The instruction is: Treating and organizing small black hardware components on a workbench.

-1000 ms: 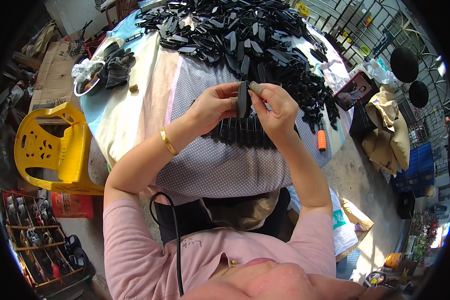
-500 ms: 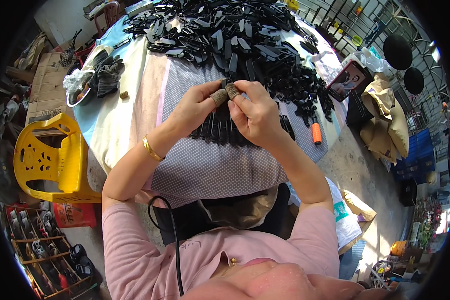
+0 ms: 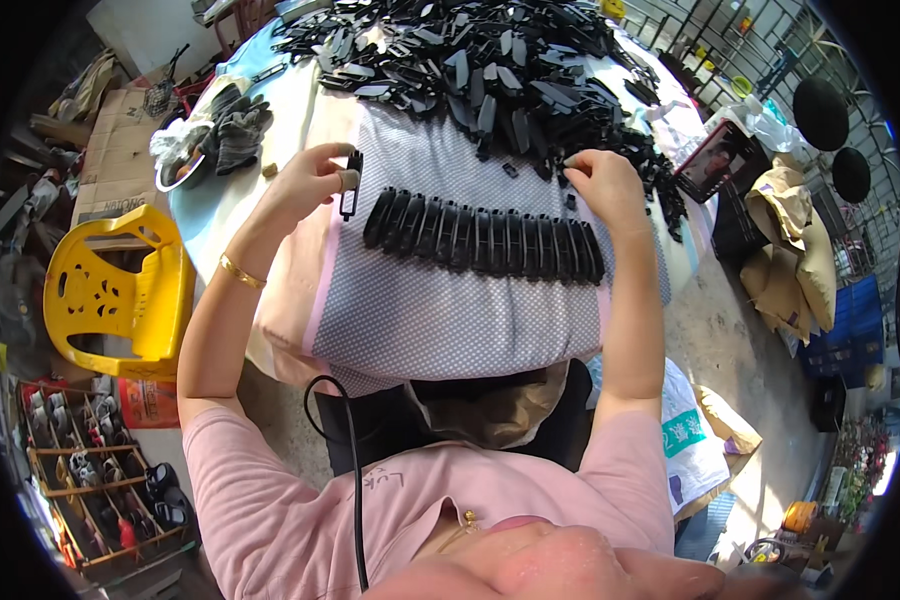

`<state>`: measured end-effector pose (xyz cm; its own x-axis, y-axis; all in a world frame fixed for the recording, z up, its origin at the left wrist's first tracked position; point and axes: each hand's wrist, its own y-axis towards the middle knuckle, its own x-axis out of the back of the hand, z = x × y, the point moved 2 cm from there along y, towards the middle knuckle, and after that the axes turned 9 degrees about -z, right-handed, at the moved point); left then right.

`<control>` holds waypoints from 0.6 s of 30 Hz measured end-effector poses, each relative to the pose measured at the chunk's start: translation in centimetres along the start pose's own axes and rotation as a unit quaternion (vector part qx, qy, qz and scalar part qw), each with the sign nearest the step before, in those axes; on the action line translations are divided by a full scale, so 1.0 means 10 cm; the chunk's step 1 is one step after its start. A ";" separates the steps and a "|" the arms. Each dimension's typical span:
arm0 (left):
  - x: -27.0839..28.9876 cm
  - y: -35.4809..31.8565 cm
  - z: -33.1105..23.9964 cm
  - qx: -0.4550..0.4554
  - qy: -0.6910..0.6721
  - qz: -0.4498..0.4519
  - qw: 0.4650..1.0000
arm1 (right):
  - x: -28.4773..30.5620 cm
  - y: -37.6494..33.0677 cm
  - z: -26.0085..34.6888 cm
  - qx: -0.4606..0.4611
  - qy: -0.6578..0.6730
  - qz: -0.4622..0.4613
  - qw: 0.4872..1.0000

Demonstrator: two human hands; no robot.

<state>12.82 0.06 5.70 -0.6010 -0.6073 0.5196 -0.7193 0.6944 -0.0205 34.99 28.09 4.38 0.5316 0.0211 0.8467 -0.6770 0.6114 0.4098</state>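
Over the left part of the table, my left hand [image 3: 308, 188] pinches a slim black plastic part [image 3: 349, 196] with a slot in it, held upright between thumb and fingers. A tan cover wraps a digit of that hand. To the right, my right hand [image 3: 610, 186] is closed at the fingertips beside a heap of small black pieces [image 3: 635, 150]; whatever it grips is too small to make out. Between my hands, a row of long black plastic parts [image 3: 485, 238] lies side by side on the dotted cloth [image 3: 440, 320]. Beyond spreads a large pile of similar black parts [image 3: 450, 70].
Dark gloves [image 3: 240, 135] and a white bowl [image 3: 177, 178] lie at the table's left. A phone [image 3: 718, 162] stands at the right edge. The yellow chair [image 3: 120, 290] is at left, brown sacks [image 3: 785, 260] at right. A black cable [image 3: 357, 480] hangs before me.
My hands have come apart from their meeting point over the row. The left moved left with a slim black part; the right moved right to the small pieces. The row is now uncovered.
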 end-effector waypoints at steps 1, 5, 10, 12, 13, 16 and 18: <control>0.02 -0.02 0.03 0.003 0.030 0.020 0.999 | -0.02 0.00 0.01 -0.018 -0.024 0.020 0.999; -0.11 0.00 0.14 -0.029 0.082 0.095 0.992 | -0.13 0.00 -0.02 0.013 -0.062 0.010 0.998; -0.20 0.01 0.14 -0.009 0.089 0.083 0.993 | -0.21 0.02 0.02 -0.001 -0.092 0.035 0.995; -0.20 0.02 0.10 -0.014 0.120 0.100 0.988 | -0.19 0.01 0.04 -0.001 -0.090 0.031 0.995; -0.20 0.03 0.04 -0.017 0.120 0.102 0.987 | -0.24 0.02 0.00 0.009 -0.104 0.023 0.994; -0.28 0.15 -0.17 -0.099 0.253 0.074 0.959 | -0.24 0.01 -0.01 0.030 -0.123 0.009 0.992; -0.37 0.37 -0.30 -0.197 0.273 0.016 0.941 | -0.19 -0.01 0.05 0.062 -0.126 0.012 0.990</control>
<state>13.45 6.00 6.26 -0.2736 -0.3690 0.8882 -0.4550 0.8633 0.2185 33.72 27.58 2.90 0.3819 -0.1734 0.9078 -0.7536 0.5101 0.4145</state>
